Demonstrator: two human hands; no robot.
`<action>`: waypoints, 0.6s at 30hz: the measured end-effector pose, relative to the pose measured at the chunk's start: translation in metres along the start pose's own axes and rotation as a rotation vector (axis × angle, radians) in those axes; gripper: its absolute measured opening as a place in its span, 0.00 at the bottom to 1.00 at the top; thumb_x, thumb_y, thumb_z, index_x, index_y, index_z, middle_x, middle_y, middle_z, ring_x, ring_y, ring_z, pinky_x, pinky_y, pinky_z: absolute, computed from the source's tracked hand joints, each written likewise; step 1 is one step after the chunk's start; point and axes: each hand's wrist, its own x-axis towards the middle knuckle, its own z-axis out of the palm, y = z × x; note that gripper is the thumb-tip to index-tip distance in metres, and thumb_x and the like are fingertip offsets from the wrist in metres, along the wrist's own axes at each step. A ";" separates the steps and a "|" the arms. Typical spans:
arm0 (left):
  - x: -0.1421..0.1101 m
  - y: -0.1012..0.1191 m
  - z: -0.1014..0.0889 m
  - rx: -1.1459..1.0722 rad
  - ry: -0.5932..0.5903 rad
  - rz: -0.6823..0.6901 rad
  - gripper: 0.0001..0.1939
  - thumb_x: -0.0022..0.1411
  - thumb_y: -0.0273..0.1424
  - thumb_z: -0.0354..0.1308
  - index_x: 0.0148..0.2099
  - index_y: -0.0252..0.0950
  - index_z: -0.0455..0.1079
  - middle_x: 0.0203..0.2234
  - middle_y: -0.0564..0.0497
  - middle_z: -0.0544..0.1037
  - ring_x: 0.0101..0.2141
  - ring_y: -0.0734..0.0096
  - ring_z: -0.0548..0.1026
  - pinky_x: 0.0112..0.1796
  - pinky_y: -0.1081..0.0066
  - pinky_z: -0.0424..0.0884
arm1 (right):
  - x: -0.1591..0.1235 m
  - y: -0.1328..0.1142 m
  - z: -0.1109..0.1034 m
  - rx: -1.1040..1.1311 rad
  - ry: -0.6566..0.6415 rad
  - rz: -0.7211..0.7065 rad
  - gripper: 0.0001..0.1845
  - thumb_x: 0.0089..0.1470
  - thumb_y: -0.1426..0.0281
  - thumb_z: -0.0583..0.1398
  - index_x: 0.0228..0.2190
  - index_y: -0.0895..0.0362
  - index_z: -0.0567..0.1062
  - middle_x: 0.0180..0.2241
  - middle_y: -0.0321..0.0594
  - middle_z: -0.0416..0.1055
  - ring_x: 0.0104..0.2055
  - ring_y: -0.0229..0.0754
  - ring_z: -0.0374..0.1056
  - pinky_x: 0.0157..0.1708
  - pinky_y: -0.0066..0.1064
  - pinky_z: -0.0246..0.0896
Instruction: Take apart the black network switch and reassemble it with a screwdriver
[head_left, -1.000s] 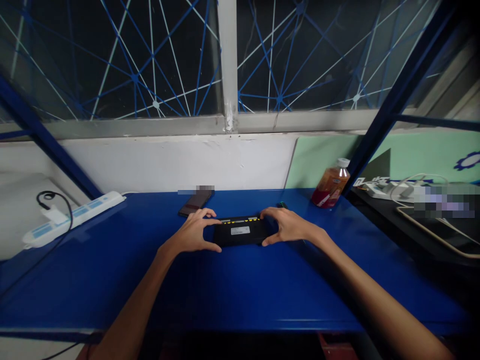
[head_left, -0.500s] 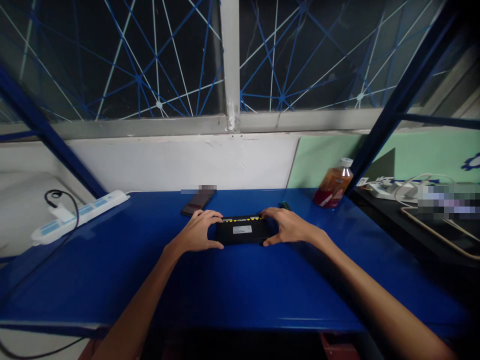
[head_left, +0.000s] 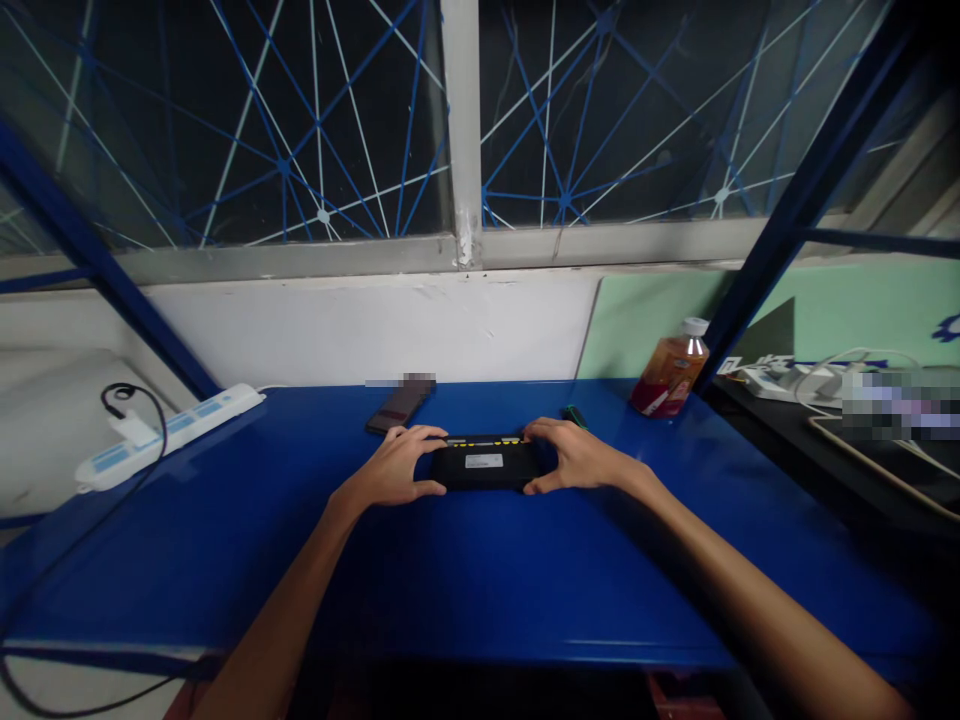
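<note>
While the left hand [head_left: 397, 465] grips the left end of a flat black box [head_left: 480, 480], the right hand [head_left: 574, 455] has the right end. Same hold on both sides: thumb at the near edge, fingers at the far edge, palm clear of the end. Box is mid-table, long side running left to right, right at the blue tabletop [head_left: 480, 570]; can't tell whether its underside touches. Top face carries 1 white label [head_left: 484, 461], print too small to read, plus a row of yellow marks [head_left: 504, 443] along the far edge.

Around it: 1 dark smartphone [head_left: 401, 405] lies flat beyond the left hand, near but apart. 1 green-and-black object [head_left: 575, 416] sits just beyond the right hand, partly hidden by it, type unclear. Far right, 1 drink bottle [head_left: 670, 375] stands upright, white cap, red label, amber liquid. Far left, 1 white power strip [head_left: 217, 405] with blue panels lies at an angle; 1 white plug [head_left: 135, 430] is at its near end, black cable [head_left: 163, 430] looping off it. Off the table's right side, white cables [head_left: 844, 360] lie on a black surface [head_left: 757, 440].
</note>
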 end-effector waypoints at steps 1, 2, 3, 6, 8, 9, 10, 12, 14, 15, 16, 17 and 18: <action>0.000 0.001 0.000 -0.002 -0.002 -0.004 0.30 0.53 0.48 0.60 0.56 0.43 0.65 0.57 0.47 0.65 0.55 0.49 0.63 0.54 0.51 0.54 | 0.000 0.001 0.001 0.010 -0.004 0.004 0.36 0.36 0.48 0.67 0.43 0.58 0.70 0.42 0.47 0.70 0.41 0.49 0.68 0.40 0.40 0.64; 0.000 0.001 0.000 -0.002 -0.003 -0.008 0.29 0.53 0.48 0.60 0.55 0.42 0.65 0.57 0.47 0.65 0.55 0.49 0.63 0.54 0.51 0.54 | 0.000 0.002 0.002 0.020 -0.006 0.008 0.37 0.36 0.48 0.67 0.43 0.58 0.70 0.43 0.47 0.70 0.42 0.49 0.67 0.40 0.40 0.64; 0.000 0.002 0.000 -0.001 -0.002 -0.013 0.29 0.52 0.48 0.60 0.55 0.42 0.65 0.57 0.47 0.65 0.55 0.49 0.63 0.54 0.51 0.54 | -0.001 0.003 0.004 0.029 -0.011 0.012 0.37 0.36 0.48 0.67 0.43 0.58 0.69 0.43 0.47 0.69 0.42 0.49 0.67 0.40 0.39 0.64; 0.000 0.004 0.000 -0.006 0.011 -0.027 0.30 0.50 0.47 0.62 0.53 0.42 0.65 0.56 0.47 0.65 0.54 0.47 0.63 0.54 0.50 0.56 | -0.001 0.005 0.006 0.036 -0.021 0.022 0.38 0.35 0.49 0.68 0.44 0.58 0.68 0.44 0.46 0.68 0.43 0.49 0.66 0.41 0.39 0.64; 0.000 0.004 0.000 -0.013 0.019 -0.031 0.30 0.50 0.47 0.63 0.53 0.42 0.64 0.56 0.47 0.66 0.54 0.47 0.63 0.53 0.50 0.56 | -0.002 0.004 0.007 0.025 -0.024 0.024 0.39 0.34 0.48 0.68 0.44 0.57 0.68 0.43 0.46 0.68 0.42 0.49 0.66 0.41 0.39 0.64; 0.000 0.004 0.000 -0.016 0.020 -0.032 0.30 0.50 0.47 0.63 0.53 0.42 0.64 0.56 0.47 0.66 0.55 0.48 0.63 0.54 0.51 0.56 | -0.002 0.004 0.007 0.018 -0.023 0.021 0.39 0.35 0.48 0.68 0.44 0.57 0.68 0.43 0.46 0.68 0.42 0.49 0.66 0.41 0.39 0.63; 0.000 0.003 0.001 -0.016 0.018 -0.030 0.30 0.50 0.46 0.63 0.53 0.42 0.64 0.56 0.48 0.66 0.54 0.49 0.63 0.54 0.51 0.55 | -0.001 0.003 0.006 0.011 -0.021 0.017 0.39 0.35 0.48 0.68 0.44 0.57 0.68 0.43 0.46 0.68 0.43 0.50 0.66 0.41 0.39 0.63; -0.001 0.002 0.001 -0.017 0.019 -0.024 0.29 0.51 0.46 0.63 0.53 0.42 0.63 0.56 0.48 0.66 0.54 0.50 0.63 0.55 0.51 0.54 | -0.001 0.000 0.004 -0.004 -0.009 0.010 0.38 0.35 0.47 0.67 0.44 0.57 0.68 0.43 0.47 0.68 0.43 0.50 0.66 0.41 0.39 0.63; -0.001 0.000 0.001 -0.021 0.021 -0.015 0.29 0.51 0.47 0.62 0.53 0.43 0.63 0.56 0.48 0.66 0.55 0.51 0.64 0.55 0.51 0.53 | 0.000 -0.002 0.002 -0.013 0.002 0.007 0.38 0.35 0.47 0.67 0.43 0.57 0.69 0.43 0.47 0.69 0.43 0.51 0.67 0.41 0.40 0.63; -0.001 -0.001 0.002 -0.025 0.020 -0.012 0.29 0.51 0.47 0.62 0.52 0.43 0.63 0.56 0.48 0.66 0.55 0.51 0.63 0.55 0.51 0.53 | 0.000 -0.004 0.001 -0.014 0.007 0.008 0.37 0.35 0.47 0.67 0.43 0.57 0.69 0.42 0.47 0.69 0.43 0.51 0.67 0.41 0.40 0.63; -0.001 -0.002 0.002 -0.030 0.019 -0.011 0.29 0.51 0.48 0.62 0.52 0.44 0.62 0.56 0.48 0.66 0.55 0.51 0.63 0.55 0.51 0.53 | 0.000 -0.004 0.000 -0.011 0.011 0.012 0.37 0.35 0.48 0.67 0.42 0.57 0.69 0.42 0.47 0.70 0.43 0.51 0.67 0.42 0.40 0.62; -0.001 -0.002 0.002 -0.035 0.017 -0.011 0.29 0.51 0.48 0.62 0.52 0.44 0.62 0.56 0.48 0.66 0.55 0.51 0.63 0.55 0.52 0.53 | 0.000 -0.005 0.000 -0.004 0.013 0.018 0.37 0.35 0.48 0.68 0.42 0.57 0.69 0.42 0.47 0.70 0.43 0.51 0.67 0.41 0.41 0.62; -0.001 -0.002 0.002 -0.040 0.012 -0.013 0.29 0.50 0.48 0.62 0.52 0.44 0.61 0.56 0.48 0.66 0.55 0.51 0.63 0.55 0.52 0.53 | 0.000 -0.005 -0.001 0.003 0.013 0.025 0.36 0.35 0.49 0.68 0.42 0.57 0.69 0.42 0.47 0.70 0.42 0.51 0.67 0.41 0.41 0.62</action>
